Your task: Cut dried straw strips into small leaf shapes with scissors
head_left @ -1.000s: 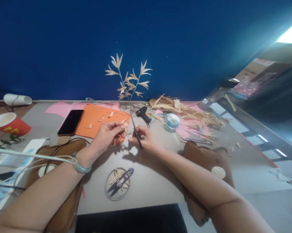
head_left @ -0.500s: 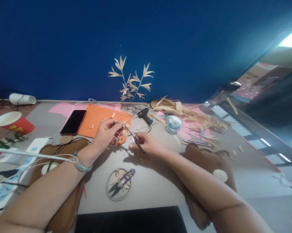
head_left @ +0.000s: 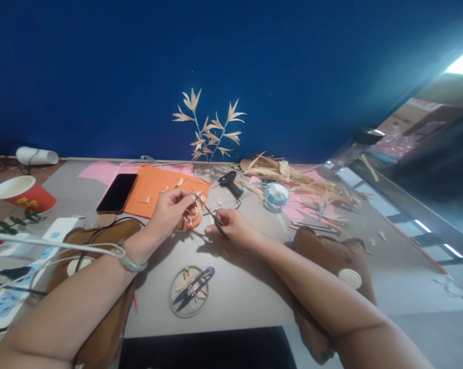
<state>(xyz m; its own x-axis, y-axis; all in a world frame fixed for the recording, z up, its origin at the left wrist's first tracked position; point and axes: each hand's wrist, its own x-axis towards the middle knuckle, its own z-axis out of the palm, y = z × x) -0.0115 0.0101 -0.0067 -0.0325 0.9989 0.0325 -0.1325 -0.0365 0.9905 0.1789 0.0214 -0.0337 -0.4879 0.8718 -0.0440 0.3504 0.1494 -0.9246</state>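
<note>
My left hand (head_left: 169, 210) is closed on a small orange piece with tan straw strips (head_left: 193, 214), held just above the grey table (head_left: 239, 287). My right hand (head_left: 231, 225) pinches thin black tweezers (head_left: 212, 214), whose tip points up and left into the straw piece. Both hands meet near the front edge of an orange paper sheet (head_left: 154, 187). A green bangle (head_left: 129, 262) circles my left wrist.
Purple thread snips (head_left: 193, 284) lie on a round disc near me. A black phone (head_left: 118, 192), a black glue gun (head_left: 230, 183), a tape roll (head_left: 275, 196), dried straw (head_left: 293, 179), a red paper cup (head_left: 21, 193), brown pouches (head_left: 327, 251) and a power strip (head_left: 8, 297) surround the hands.
The tweezers tilted from nearly upright to slanting left, their tip now reaching the straw piece. My left hand shifted slightly up and right with the piece.
</note>
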